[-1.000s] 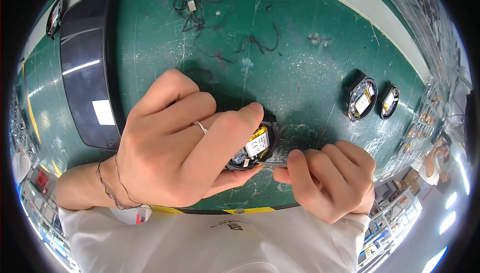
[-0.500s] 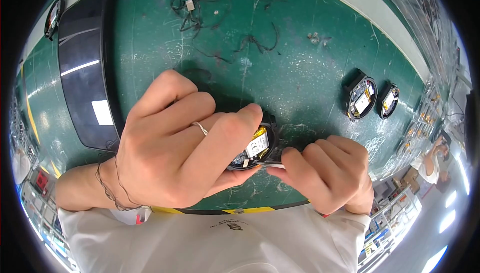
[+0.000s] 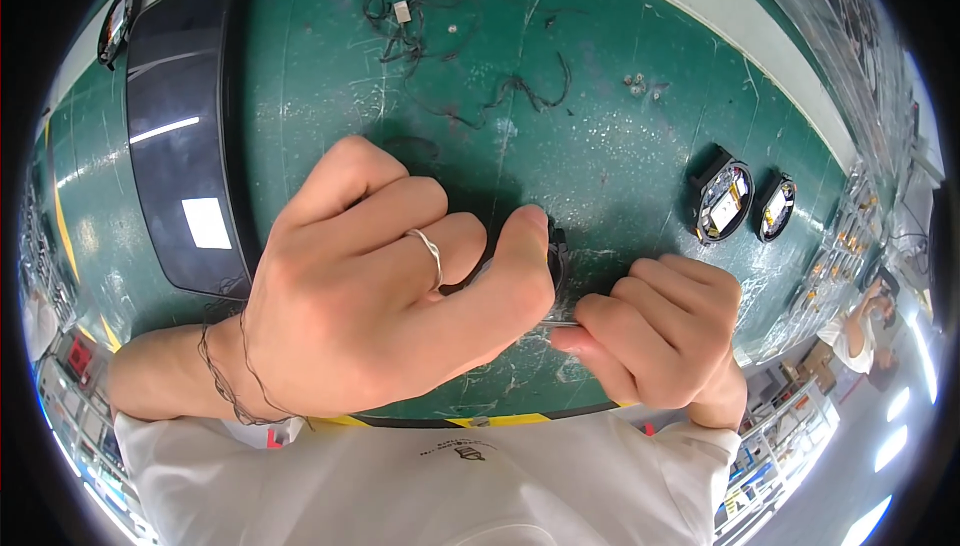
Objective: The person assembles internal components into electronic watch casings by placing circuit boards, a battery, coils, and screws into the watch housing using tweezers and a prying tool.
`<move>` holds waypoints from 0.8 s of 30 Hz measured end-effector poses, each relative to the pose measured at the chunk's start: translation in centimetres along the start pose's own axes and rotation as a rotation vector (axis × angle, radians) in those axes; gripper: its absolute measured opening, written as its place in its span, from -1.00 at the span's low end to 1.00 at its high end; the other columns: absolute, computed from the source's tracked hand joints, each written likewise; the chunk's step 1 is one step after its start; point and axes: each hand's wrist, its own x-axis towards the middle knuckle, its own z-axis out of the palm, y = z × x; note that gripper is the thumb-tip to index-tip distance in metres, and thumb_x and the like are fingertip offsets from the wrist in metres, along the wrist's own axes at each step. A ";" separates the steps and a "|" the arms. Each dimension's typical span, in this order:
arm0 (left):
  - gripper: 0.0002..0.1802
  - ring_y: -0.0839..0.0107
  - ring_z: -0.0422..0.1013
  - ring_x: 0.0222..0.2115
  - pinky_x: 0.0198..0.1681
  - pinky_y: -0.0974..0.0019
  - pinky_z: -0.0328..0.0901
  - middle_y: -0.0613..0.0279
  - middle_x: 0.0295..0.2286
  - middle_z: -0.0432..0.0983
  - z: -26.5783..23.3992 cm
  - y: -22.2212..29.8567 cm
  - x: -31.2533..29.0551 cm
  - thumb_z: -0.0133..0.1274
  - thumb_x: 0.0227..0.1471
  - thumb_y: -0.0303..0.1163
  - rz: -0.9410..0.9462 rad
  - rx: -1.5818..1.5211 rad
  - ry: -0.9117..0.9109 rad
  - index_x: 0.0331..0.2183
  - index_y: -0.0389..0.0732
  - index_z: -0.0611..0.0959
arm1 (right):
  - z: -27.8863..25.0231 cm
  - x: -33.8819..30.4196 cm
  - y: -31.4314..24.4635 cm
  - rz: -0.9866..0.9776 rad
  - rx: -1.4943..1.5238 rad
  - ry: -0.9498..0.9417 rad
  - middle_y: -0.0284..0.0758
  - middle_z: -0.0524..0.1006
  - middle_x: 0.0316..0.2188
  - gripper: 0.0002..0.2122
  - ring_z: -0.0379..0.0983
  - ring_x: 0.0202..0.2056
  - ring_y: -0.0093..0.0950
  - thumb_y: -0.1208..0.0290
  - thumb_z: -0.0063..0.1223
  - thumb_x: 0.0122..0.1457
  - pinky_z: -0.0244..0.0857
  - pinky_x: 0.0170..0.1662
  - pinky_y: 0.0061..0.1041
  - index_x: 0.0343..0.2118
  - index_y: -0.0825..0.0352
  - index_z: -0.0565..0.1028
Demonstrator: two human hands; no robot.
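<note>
My left hand, with a ring on one finger and a thin bracelet at the wrist, is closed around a small round black part of which only a sliver of the rim shows past the thumb. My right hand is closed on a thin metal tool, pinched between thumb and forefinger, its tip pointing at the held part. Both hands hover low over the green worktop, close to my chest.
A long black tray lies at the left. Two round black parts with open electronics sit at the right. Loose black wires and a few small screws lie at the back. Shelving and another person are at the far right.
My left thumb has moved over the held part, hiding its yellow and white inside that showed earlier. The right hand has shifted slightly toward it.
</note>
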 end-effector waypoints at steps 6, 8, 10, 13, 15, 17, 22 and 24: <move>-0.24 0.34 0.25 -0.58 -0.30 0.22 0.18 0.40 -0.57 0.45 0.0 0.3 0.2 0.51 -0.33 -0.16 -0.026 -0.015 0.000 -0.04 -0.27 0.67 | -0.2 0.0 0.1 0.041 0.085 0.006 -0.47 0.27 -0.69 -0.71 0.18 -0.71 -0.53 0.36 0.46 -0.09 -0.02 -0.66 -0.52 -0.56 0.30 0.46; -0.26 0.33 0.25 -0.56 -0.28 0.22 0.18 0.38 -0.57 0.45 0.0 0.3 0.3 0.50 -0.34 -0.16 -0.032 -0.024 0.002 -0.06 -0.27 0.67 | -0.3 0.1 0.2 0.040 0.104 0.010 -0.47 0.28 -0.69 -0.72 0.19 -0.71 -0.52 0.35 0.46 -0.08 -0.01 -0.66 -0.51 -0.56 0.30 0.47; -0.26 0.33 0.25 -0.55 -0.28 0.21 0.19 0.38 -0.56 0.46 -0.1 0.4 0.2 0.50 -0.35 -0.16 -0.033 -0.024 -0.004 -0.06 -0.27 0.67 | -0.4 0.1 0.3 0.040 0.121 0.014 -0.46 0.30 -0.69 -0.72 0.19 -0.71 -0.51 0.34 0.46 -0.07 -0.01 -0.66 -0.51 -0.56 0.30 0.48; -0.26 0.33 0.26 -0.55 -0.28 0.20 0.19 0.38 -0.55 0.46 -0.1 0.4 0.2 0.49 -0.36 -0.17 -0.037 -0.020 -0.014 -0.07 -0.27 0.67 | -0.7 0.1 0.5 0.051 0.204 0.012 -0.46 0.34 -0.69 -0.74 0.20 -0.72 -0.51 0.33 0.45 -0.06 -0.01 -0.66 -0.50 -0.54 0.30 0.50; -0.26 0.32 0.25 -0.55 -0.28 0.19 0.19 0.38 -0.56 0.45 -0.2 0.5 0.2 0.49 -0.37 -0.18 -0.039 -0.017 -0.016 -0.08 -0.27 0.68 | -0.7 0.0 0.6 0.063 0.235 0.014 -0.45 0.36 -0.69 -0.75 0.21 -0.72 -0.50 0.32 0.45 -0.05 -0.01 -0.65 -0.49 -0.53 0.29 0.52; -0.32 0.31 0.29 -0.49 -0.28 0.19 0.20 0.31 -0.44 0.50 -0.4 0.4 0.5 0.48 -0.36 -0.22 -0.044 -0.019 -0.043 -0.11 -0.25 0.70 | -0.7 0.0 0.7 0.061 0.237 0.022 -0.45 0.35 -0.68 -0.75 0.22 -0.71 -0.50 0.32 0.45 -0.05 -0.01 -0.65 -0.49 -0.53 0.29 0.53; -0.34 0.21 0.38 -0.24 -0.16 0.14 0.30 0.16 -0.08 0.52 -0.7 0.4 1.1 0.42 -0.40 -0.33 -0.057 -0.080 0.005 -0.10 -0.21 0.74 | -1.1 0.4 0.3 0.024 0.080 0.019 -0.44 0.35 -0.66 -0.76 0.24 -0.69 -0.50 0.32 0.45 -0.05 0.00 -0.63 -0.50 -0.51 0.30 0.55; -0.30 0.16 0.42 -0.17 -0.11 0.13 0.31 0.17 0.01 0.55 -0.9 0.5 1.5 0.40 -0.43 -0.40 -0.064 -0.133 -0.024 -0.06 -0.19 0.74 | -0.9 0.4 0.6 0.031 0.069 0.081 -0.44 0.34 -0.64 -0.75 0.25 -0.67 -0.51 0.31 0.47 -0.07 0.01 -0.63 -0.50 -0.49 0.31 0.56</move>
